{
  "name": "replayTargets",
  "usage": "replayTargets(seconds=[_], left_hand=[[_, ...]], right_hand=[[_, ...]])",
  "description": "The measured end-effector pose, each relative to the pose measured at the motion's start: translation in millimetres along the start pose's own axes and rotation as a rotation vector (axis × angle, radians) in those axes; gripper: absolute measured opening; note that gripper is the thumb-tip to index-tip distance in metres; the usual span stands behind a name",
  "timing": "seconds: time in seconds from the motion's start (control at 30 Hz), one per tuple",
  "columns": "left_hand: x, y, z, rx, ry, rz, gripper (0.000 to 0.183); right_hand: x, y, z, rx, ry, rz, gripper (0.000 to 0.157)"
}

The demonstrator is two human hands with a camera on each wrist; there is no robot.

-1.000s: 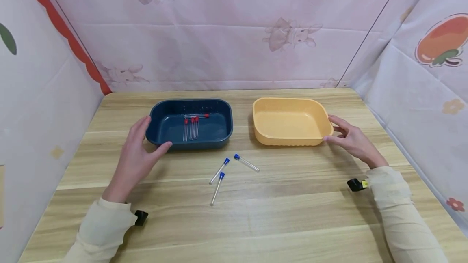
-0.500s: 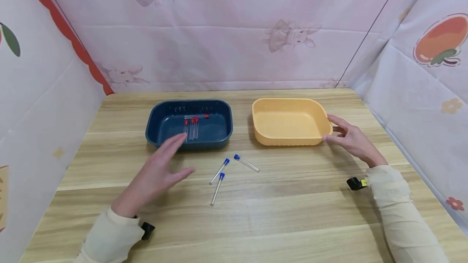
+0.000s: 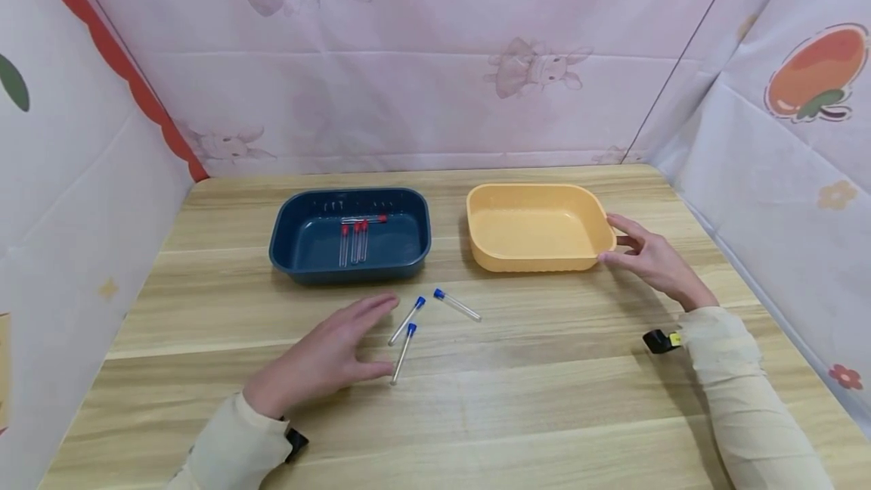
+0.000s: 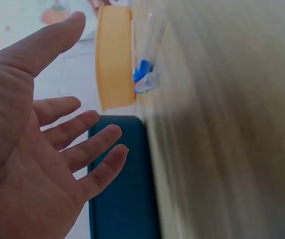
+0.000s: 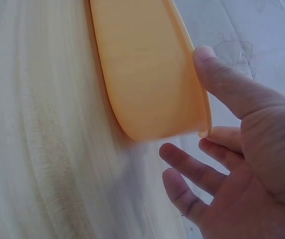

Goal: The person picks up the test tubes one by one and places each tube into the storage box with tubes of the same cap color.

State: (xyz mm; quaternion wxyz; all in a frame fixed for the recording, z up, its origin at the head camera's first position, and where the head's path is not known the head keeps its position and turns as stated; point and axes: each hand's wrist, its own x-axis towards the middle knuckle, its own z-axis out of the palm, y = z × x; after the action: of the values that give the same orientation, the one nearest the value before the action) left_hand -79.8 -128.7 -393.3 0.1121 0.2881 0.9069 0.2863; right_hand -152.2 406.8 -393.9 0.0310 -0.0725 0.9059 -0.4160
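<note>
Palm side on, my left hand [image 3: 323, 360] hovers just left of three clear test tubes with blue caps. Its thumb tip is beside the nearest tube [image 3: 403, 358], its fingertips by the second tube [image 3: 406, 322]; a third tube [image 3: 459, 305] lies farther right. Between thumb and fingers there is only air, and the left wrist view shows the fingers [image 4: 100, 132] spread. At the right end of the yellow tray [image 3: 542, 263], my right hand [image 3: 653, 267] touches the rim with its thumb. Its other fingers are loosely bent beside the tray's end wall [image 5: 147, 74].
A dark blue tray [image 3: 357, 275] stands at the back left, with several red-capped test tubes [image 3: 355, 242] lying in it. The wooden table [image 3: 544, 399] ends at a patterned cloth wall [image 3: 408, 112] behind, with cloth on both sides too.
My left hand has left the dark blue tray's left end and moved right and toward me, to the blue-capped tubes. My right hand stays at the yellow tray.
</note>
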Motion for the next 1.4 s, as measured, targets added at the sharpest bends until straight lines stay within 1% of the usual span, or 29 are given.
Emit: replayTargets(seconds=[0.17, 0.4, 0.57, 0.83, 1.1, 1.27, 1.4], left_hand=[[4.8, 0.2, 6.7, 0.016, -0.041, 0.012, 0.095], [11.1, -2.3, 11.2, 0.06, -0.086, 0.057, 0.097], [13.7, -4.5, 11.1, 0.092, -0.12, 0.063, 0.099], [17.6, -7.4, 12.4, 0.136, -0.195, 0.052, 0.101], [21.1, -8.4, 13.3, 0.149, -0.206, 0.082, 0.103], [22.0, -8.1, 13.5, 0.165, -0.215, 0.078, 0.105], [22.5, -7.1, 14.0, 0.168, -0.232, 0.061, 0.106]], right_hand=[[0, 2, -0.2, 0.003, -0.002, -0.002, 0.08], [0, 1, 0.4, 0.023, 0.0, -0.017, 0.079], [0, 0, 0.2, 0.018, -0.004, -0.021, 0.079], [1, 1, 0.2, 0.018, -0.003, -0.02, 0.08], [1, 2, 0.5, 0.031, 0.002, -0.022, 0.079], [1, 2, 0.3, 0.026, 0.003, -0.014, 0.079], [1, 2, 0.3, 0.012, 0.005, -0.012, 0.079]])
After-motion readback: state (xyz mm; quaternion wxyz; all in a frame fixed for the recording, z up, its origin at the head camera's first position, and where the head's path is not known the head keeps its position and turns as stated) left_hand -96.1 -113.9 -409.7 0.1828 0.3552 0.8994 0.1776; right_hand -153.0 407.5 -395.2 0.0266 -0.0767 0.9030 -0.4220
